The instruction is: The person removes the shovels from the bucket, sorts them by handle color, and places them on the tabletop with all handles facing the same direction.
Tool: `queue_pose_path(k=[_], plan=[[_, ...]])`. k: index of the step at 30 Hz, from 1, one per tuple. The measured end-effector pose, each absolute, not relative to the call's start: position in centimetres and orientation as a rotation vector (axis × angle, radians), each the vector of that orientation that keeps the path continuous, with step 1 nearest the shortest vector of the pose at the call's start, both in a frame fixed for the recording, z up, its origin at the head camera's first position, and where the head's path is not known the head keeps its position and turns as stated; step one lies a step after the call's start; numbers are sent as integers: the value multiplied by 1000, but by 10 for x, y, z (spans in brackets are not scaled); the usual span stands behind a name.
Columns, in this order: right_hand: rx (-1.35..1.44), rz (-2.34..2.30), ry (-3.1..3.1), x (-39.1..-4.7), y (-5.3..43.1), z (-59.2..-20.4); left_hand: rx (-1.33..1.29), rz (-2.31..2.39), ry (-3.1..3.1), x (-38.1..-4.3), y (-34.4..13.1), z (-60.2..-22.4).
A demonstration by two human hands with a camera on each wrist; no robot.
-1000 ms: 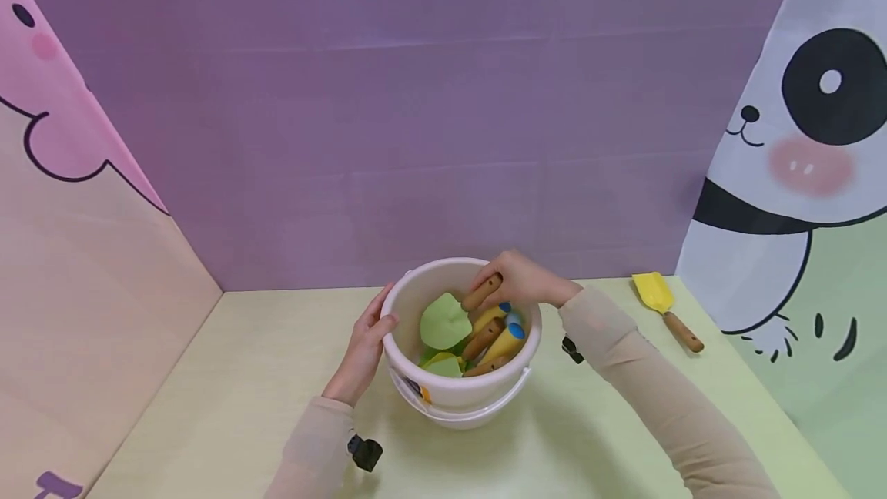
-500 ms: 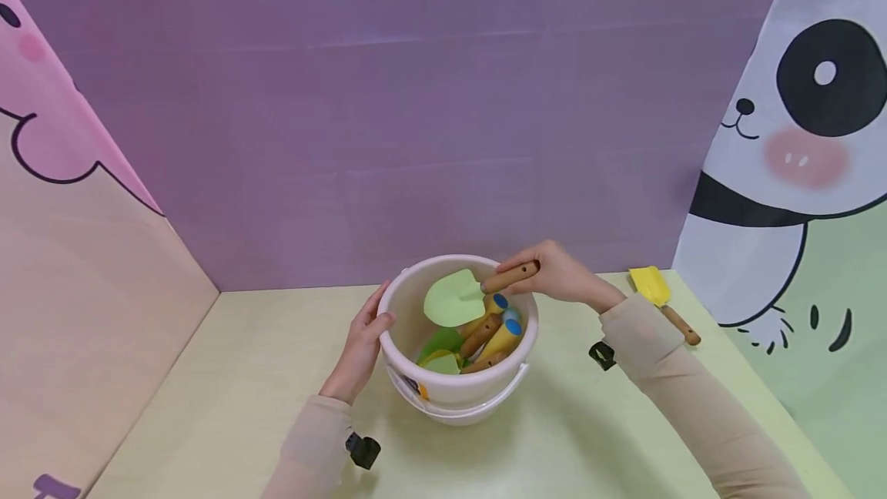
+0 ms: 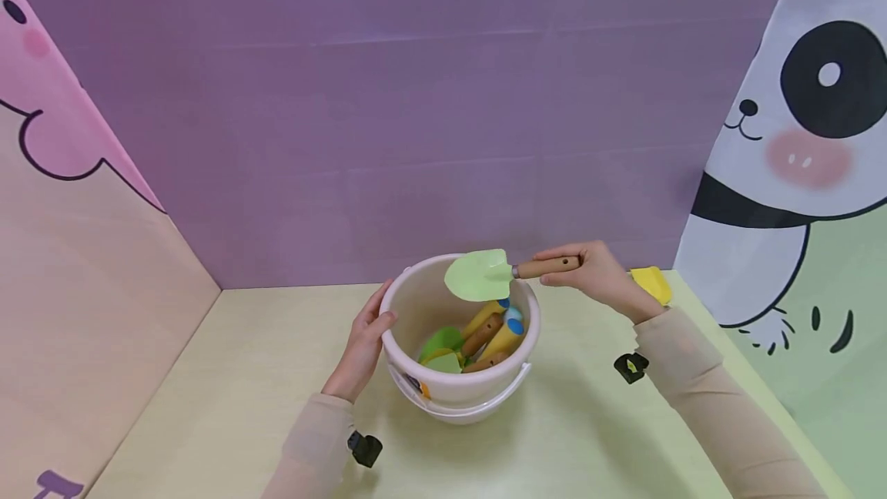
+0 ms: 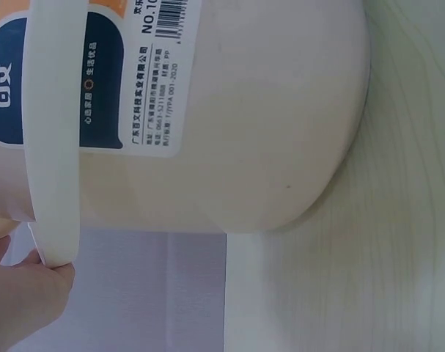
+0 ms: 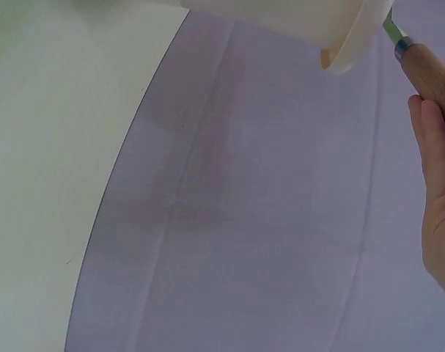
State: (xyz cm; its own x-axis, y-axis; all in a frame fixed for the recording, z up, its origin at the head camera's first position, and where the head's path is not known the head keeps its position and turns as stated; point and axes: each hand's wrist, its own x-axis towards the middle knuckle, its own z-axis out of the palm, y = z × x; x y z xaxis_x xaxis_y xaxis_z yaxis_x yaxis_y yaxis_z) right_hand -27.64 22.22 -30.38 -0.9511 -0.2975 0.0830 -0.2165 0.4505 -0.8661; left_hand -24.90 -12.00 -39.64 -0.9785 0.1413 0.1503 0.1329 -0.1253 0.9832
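A pale plastic bucket [image 3: 460, 395] stands on the table, its handle hanging down at the front. My left hand [image 3: 363, 339] grips its rim on the left, thumb on the rim and fingers along the outside. My right hand [image 3: 597, 276] holds a light green hand trowel [image 3: 480, 276] by its wooden handle [image 3: 547, 267]. The trowel's blade lies level over the bucket's far side. Inside the bucket are wooden handles [image 3: 481, 336], yellow pieces with blue ends [image 3: 504, 337] and green pieces [image 3: 441, 343]; their lower parts are hidden. In the right wrist view, only the trowel's wooden handle [image 5: 426, 70] and neck show well.
A yellow shovel [image 3: 651, 283] lies at the table's back right, its handle hidden behind my right wrist. A purple wall [image 3: 443, 114] rises directly behind the table [image 3: 277, 329]. Printed panels flank both sides, with a panda [image 3: 783, 199] on the right.
My right hand has lifted the green trowel up out of the bucket and moved it to the right. The left hand keeps its hold on the rim.
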Motion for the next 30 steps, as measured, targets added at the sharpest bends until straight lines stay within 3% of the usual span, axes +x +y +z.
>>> queue_pose_path(k=[30], plan=[[92, -1966, 2548, -279, 274, -349, 351, 2308, 2084, -249, -124, -397]])
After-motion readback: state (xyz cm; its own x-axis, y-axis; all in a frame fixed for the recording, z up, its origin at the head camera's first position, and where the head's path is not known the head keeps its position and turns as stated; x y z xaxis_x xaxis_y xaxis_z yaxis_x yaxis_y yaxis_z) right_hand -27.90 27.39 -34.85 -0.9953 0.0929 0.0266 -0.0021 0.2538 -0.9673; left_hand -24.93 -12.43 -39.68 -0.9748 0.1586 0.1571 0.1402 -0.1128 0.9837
